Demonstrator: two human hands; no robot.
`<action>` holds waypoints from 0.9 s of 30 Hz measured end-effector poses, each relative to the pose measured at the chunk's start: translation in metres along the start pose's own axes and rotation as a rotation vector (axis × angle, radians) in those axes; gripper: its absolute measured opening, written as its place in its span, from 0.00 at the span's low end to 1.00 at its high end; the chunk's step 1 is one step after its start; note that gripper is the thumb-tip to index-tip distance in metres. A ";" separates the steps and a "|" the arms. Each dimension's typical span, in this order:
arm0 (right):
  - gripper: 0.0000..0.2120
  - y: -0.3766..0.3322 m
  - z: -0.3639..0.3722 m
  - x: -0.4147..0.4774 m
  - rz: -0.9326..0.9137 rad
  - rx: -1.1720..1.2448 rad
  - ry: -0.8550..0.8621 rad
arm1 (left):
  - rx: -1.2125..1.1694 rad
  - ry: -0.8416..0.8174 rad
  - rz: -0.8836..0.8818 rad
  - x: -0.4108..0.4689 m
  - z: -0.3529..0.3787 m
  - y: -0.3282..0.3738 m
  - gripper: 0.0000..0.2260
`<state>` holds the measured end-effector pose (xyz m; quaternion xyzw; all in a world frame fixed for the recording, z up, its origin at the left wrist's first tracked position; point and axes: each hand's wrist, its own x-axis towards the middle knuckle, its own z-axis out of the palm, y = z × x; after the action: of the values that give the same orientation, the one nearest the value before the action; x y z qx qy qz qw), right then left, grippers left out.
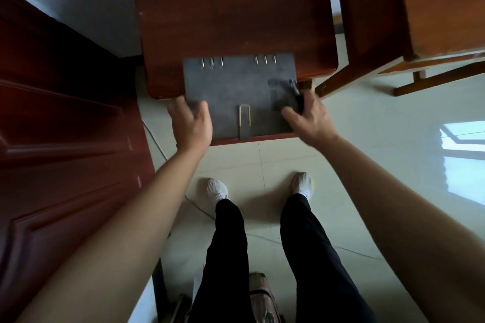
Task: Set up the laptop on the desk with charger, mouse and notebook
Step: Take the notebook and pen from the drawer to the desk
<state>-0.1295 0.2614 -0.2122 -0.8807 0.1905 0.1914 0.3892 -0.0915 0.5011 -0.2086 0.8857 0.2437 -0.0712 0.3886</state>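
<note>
head view: grey notebook (236, 92) at near edge of desk (231, 8), left hand (193, 123) gripping its left corner, right hand (309, 118) gripping right corner together with a blurred dark object (298, 98).

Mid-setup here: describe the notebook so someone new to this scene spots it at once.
Start at the reddish-brown wooden desk in the upper middle of the view. At its near edge a flat dark grey notebook sits between the left hand and the right hand. Six metal rings along its far edge and a metal loop near its front edge set it apart.
</note>
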 end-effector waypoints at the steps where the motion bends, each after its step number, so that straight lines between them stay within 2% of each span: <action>1: 0.34 -0.004 -0.004 0.011 0.012 -0.002 0.035 | 0.044 -0.029 0.043 0.009 0.002 0.007 0.17; 3: 0.35 -0.014 -0.010 0.031 0.042 -0.033 0.090 | 0.111 -0.086 0.082 0.027 0.007 0.018 0.16; 6: 0.30 -0.028 -0.012 0.053 0.067 -0.071 0.153 | 0.112 -0.108 0.064 0.043 0.014 0.030 0.16; 9: 0.26 -0.040 -0.009 0.059 0.076 -0.122 0.217 | 0.164 -0.073 0.049 0.044 0.021 0.038 0.18; 12: 0.26 -0.045 -0.004 0.049 0.093 -0.153 0.269 | 0.272 -0.016 0.055 0.033 0.020 0.038 0.24; 14: 0.28 -0.042 0.000 0.037 0.113 -0.129 0.311 | 0.310 0.035 0.072 0.022 0.018 0.033 0.27; 17: 0.27 -0.024 0.012 0.016 0.160 -0.010 0.411 | 0.243 0.077 0.066 -0.002 0.022 0.019 0.29; 20: 0.20 0.004 0.029 -0.005 0.202 0.095 0.495 | 0.123 0.131 -0.137 -0.024 0.033 0.003 0.34; 23: 0.20 0.035 0.049 -0.024 0.236 0.081 0.408 | 0.017 0.149 -0.392 -0.039 0.044 -0.015 0.41; 27: 0.19 0.057 0.067 -0.035 0.320 0.061 0.313 | -0.150 0.132 -0.722 -0.045 0.052 -0.033 0.44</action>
<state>-0.1996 0.2832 -0.2726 -0.8461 0.3913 0.1060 0.3461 -0.1434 0.4654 -0.2515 0.7145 0.5696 -0.1282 0.3855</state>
